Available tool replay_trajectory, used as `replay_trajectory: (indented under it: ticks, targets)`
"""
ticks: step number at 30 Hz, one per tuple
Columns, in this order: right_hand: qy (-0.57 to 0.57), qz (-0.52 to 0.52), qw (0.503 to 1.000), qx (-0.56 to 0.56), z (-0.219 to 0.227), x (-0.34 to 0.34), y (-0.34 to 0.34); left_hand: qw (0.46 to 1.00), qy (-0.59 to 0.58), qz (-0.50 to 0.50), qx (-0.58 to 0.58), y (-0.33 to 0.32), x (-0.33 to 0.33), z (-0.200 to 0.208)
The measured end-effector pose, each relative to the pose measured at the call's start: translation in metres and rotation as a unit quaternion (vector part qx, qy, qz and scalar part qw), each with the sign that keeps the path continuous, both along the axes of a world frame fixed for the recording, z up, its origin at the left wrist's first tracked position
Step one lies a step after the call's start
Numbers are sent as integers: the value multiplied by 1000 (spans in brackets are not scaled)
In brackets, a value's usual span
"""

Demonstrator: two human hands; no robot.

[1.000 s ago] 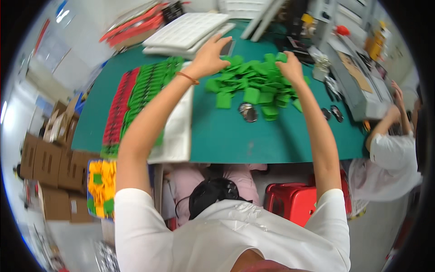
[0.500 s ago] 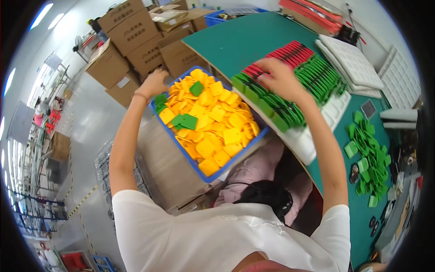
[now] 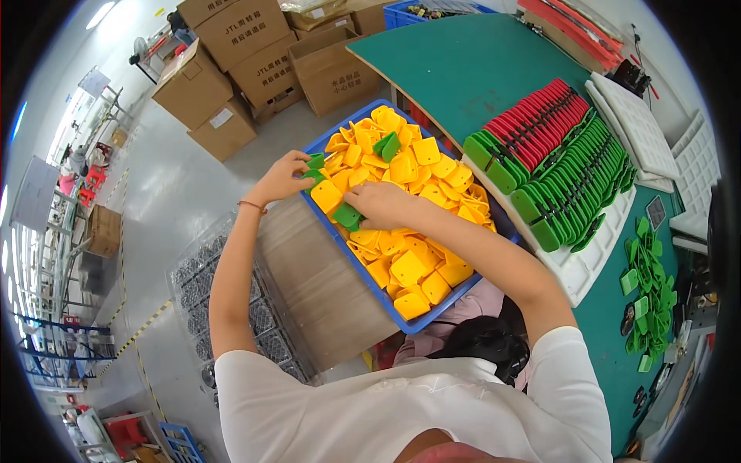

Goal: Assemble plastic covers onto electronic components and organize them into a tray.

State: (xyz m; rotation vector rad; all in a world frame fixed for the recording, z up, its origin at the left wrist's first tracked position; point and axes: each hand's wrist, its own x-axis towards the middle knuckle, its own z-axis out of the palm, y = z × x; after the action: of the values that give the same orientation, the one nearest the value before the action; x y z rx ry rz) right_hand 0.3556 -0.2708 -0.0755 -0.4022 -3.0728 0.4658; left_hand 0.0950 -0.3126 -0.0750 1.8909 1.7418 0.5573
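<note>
A blue tray [image 3: 355, 287] in front of me is heaped with yellow plastic pieces [image 3: 409, 266], flat with rounded corners. Over its left rim, my left hand [image 3: 282, 182] has fingers and thumb closed about a green plastic piece [image 3: 315, 162]; part of it is covered by the fingertips. My right hand [image 3: 382, 205] reaches across the heap, thumb and fingers closed on another green plastic piece [image 3: 347, 217] at the tray's left side. A further green piece [image 3: 387, 147] lies on the yellow ones near the far end.
Right of the tray, a green table [image 3: 432, 69] bears a white tray [image 3: 579, 282] with rows of red pieces [image 3: 532, 123] and green pieces [image 3: 571, 185]. Loose green parts [image 3: 648, 289] lie farther right. Cardboard boxes [image 3: 332, 77] stand ahead, and a clear compartment tray [image 3: 270, 339] sits at left.
My right hand has left the rows of red and green pieces and come left into the blue tray, onto a green piece. My left hand has closed on green at the rim. The view has shifted.
</note>
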Motion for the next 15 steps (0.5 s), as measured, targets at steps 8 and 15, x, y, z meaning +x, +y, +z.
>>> replay_trajectory:
  ticks: [8,15]
  targets:
    - [117,9,993,-15,-12,0,2,980,160,-7,122,9,28,-10]
    - [211,-99,967,-98,13,13,47,980,107,24,168,3,14,-2]
